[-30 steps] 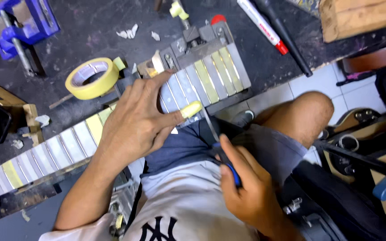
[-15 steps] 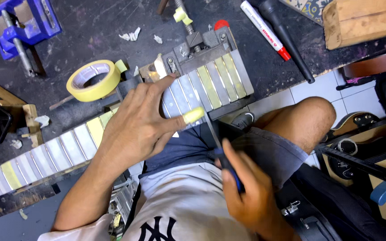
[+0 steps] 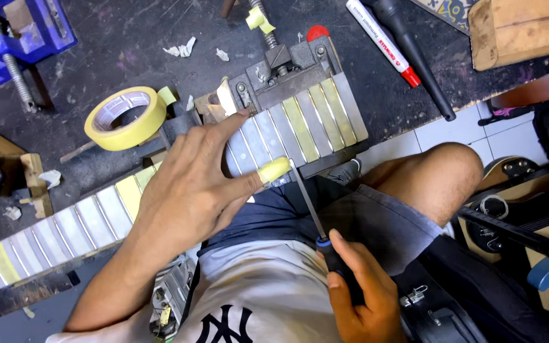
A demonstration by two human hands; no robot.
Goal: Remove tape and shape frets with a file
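While the left hand (image 3: 192, 190) lay flat and open on the tape-masked guitar neck (image 3: 160, 190), the right hand (image 3: 363, 298) gripped a slim blue-handled metal file (image 3: 306, 203). Its tip met the neck beside the taped thumb.

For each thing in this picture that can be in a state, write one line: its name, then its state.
Left hand: pressed flat on the guitar neck, thumb tip taped.
Right hand: gripping the file.
Guitar neck: lying flat, fretboard masked with tape.
Tape roll: lying flat, end loose.
Red marker: capped.
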